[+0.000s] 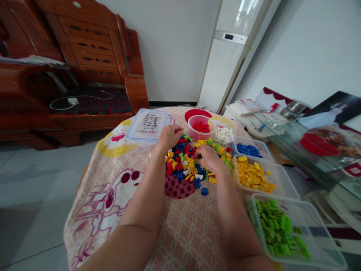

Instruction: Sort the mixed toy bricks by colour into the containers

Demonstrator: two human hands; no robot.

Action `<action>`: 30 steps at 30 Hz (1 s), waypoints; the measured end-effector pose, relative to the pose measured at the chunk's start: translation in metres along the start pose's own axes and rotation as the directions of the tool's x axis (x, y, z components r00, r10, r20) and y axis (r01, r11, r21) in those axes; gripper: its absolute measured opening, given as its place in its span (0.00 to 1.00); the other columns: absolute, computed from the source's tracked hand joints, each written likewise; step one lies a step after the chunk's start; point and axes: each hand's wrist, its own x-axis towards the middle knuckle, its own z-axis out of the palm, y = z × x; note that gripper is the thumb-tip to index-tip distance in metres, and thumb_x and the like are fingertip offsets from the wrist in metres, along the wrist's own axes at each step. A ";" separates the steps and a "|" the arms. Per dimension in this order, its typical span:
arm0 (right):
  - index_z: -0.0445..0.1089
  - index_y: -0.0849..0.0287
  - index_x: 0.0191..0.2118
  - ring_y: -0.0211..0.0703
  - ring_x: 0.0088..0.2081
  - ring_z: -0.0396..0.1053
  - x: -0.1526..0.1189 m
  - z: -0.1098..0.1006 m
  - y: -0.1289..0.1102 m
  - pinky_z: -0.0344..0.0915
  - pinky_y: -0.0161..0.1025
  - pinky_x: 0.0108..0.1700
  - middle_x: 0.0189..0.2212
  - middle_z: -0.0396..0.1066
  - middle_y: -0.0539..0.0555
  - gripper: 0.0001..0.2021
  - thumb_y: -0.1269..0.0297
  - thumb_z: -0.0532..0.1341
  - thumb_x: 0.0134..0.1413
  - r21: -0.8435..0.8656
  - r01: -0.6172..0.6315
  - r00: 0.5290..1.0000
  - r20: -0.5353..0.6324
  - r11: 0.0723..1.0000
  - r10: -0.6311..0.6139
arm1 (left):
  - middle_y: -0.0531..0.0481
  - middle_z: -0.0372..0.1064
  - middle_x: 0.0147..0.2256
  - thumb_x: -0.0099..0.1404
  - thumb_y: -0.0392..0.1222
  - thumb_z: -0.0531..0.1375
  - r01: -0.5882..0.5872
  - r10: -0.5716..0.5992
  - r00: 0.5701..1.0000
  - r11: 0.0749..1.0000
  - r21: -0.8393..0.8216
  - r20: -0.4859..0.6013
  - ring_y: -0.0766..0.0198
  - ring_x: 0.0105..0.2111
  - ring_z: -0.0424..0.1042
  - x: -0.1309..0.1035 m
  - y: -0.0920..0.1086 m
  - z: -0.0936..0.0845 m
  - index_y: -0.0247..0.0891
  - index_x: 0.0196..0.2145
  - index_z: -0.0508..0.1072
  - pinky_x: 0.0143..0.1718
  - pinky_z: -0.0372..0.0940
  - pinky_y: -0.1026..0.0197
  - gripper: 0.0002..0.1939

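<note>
At far left stands a wooden bench [93, 49], a white cable [84, 96] lying on its seat. On the table's far left side, on the cloth [186, 226], lies a clear lid [132, 130] with a blue edge and dark writing.

Just right of it is the left hand [170, 136], fingers bent over the edge of the mixed brick pile [186, 160]; I cannot tell whether they grip anything. The pile spreads mid-table, between and beneath the hands. Behind it, a round tub [194, 136] holds red bricks [200, 127], with a red plate [197, 113] behind.

The right hand [208, 158] reaches into the pile, fingers curled down among the bricks; whether it grips one I cannot tell. One blue brick [204, 191] lies apart, nearer the person.

Beyond the right hand are white bricks [222, 134], then three clear boxes: the first [264, 145] holds blue bricks, the second [284, 184] yellow, the nearest [318, 235] green.
</note>
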 end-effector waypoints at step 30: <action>0.82 0.58 0.33 0.48 0.33 0.76 -0.030 -0.020 0.062 0.64 0.38 0.36 0.25 0.78 0.56 0.08 0.66 0.64 0.53 0.099 -0.562 0.795 -0.209 0.821 0.569 | 0.45 0.81 0.40 0.64 0.42 0.58 -0.047 0.046 0.996 0.999 0.016 0.074 0.56 0.39 0.77 0.000 0.009 0.012 0.36 0.42 0.83 0.44 0.68 0.60 0.16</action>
